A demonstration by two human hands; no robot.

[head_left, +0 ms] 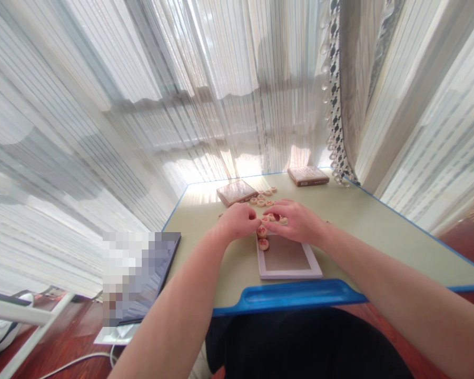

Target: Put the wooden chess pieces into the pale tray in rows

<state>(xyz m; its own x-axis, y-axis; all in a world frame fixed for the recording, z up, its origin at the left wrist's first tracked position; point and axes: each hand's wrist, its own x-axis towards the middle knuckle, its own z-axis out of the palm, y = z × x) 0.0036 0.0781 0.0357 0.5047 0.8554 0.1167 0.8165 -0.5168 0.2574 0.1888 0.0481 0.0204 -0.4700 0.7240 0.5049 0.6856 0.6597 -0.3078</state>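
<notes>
Perhaps the curled left hand (239,218) or finger-parted right hand (296,221), whose grips I cannot tell, could brush discs (263,244) off the tray (290,275).

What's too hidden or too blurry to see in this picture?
All in the head view:
- Whatever the left hand may grip: hidden by its own curled fingers.
- Markings on the far round pieces: too small and blurred.
- Part of the dark-edged panel: covered by blurry squares.
- The rest of the white shoe: cut off by the left edge.
</notes>
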